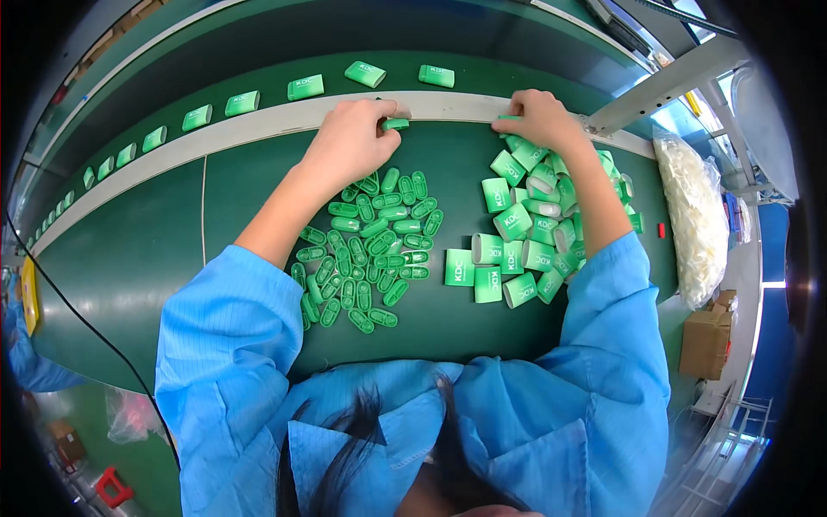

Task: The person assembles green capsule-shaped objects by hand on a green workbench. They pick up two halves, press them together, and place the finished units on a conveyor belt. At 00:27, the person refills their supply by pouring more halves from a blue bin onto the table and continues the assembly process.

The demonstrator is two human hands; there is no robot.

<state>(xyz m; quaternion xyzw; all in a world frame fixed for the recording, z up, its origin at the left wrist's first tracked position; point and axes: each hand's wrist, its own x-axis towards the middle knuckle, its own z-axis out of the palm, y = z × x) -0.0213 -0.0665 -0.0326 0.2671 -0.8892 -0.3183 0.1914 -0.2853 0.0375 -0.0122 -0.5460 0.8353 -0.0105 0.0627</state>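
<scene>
A green worktop (112,258) spreads along the near side of a pale rail (448,107). Off the rail's right end, a clear plastic bag (692,198) bulges with whitish pieces (699,250); nearer than it stands a cardboard box (706,343) — contents hidden. At the rail's near edge, the left hand (357,133) pinches a small green piece (394,124) between thumb and fingers. The right hand (544,121) bends its fingers over a green edge; whether they grip it, I cannot tell. Light green sleeves (513,222), white-lettered, some showing pale hollow ends, pile on the rail's near side; others (305,87) line its far side. Glossy green oblong capsules (381,242), round-ended, lie loosely heaped nearer than the rail — left of the piled sleeves.
</scene>
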